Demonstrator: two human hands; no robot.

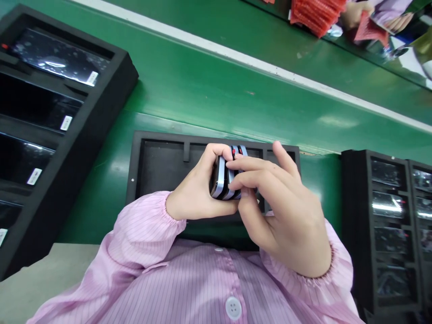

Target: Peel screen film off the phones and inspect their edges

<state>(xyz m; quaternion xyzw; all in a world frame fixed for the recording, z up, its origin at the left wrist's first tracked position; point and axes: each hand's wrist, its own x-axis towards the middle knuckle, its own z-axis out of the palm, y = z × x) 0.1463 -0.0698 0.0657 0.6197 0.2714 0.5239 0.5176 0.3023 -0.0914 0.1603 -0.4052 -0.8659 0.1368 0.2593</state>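
Note:
A small bundle of smartphones [221, 177] with light blue metal edges is held on edge above a black foam tray [162, 168]. My left hand [199, 186] is wrapped round the bundle from the left, with its thumb beneath and its fingers over the top. From the right, my right hand [283, 207] closes on the same smartphones, its fingertips touching their blue edges, its thumb low and its little finger raised. Small red marks show at the top ends of the phones. My right fingers hide part of the bundle.
On the left stands a larger black foam tray [97, 117] with dark glossy screens in slots, several with white labels. More black trays with screens [357, 216] stand at the right. Across the green bench [202, 94], a co-worker's hands [357, 13] are near red bubble-wrap bags [315, 15].

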